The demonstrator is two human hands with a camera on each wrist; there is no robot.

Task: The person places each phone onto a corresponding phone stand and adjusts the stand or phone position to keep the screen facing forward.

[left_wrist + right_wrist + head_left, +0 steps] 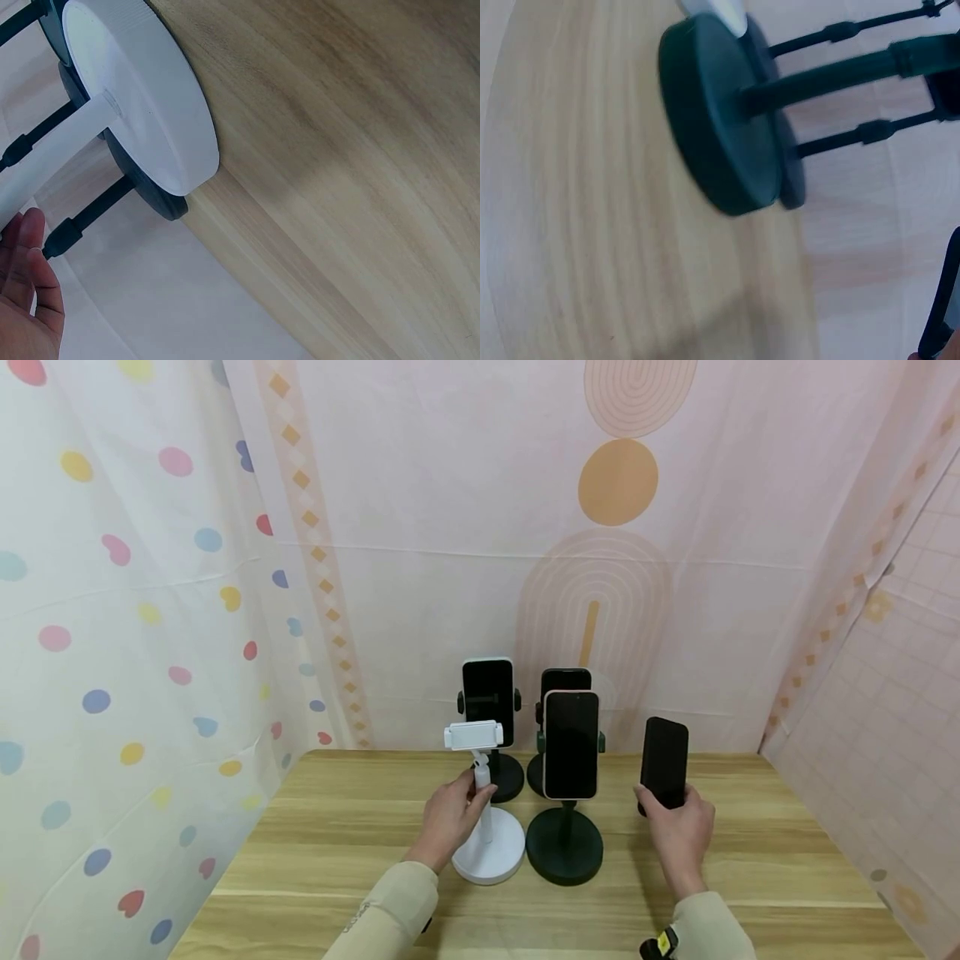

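left hand grips the white stand pole, lower centre | right hand holds the black phone upright, centre right | we judge phone stiff, slick, fragile: take its edges | counter | behind, three stands carrying phones

The white stand's round base rests on the wooden table, fingertips beside its pole.
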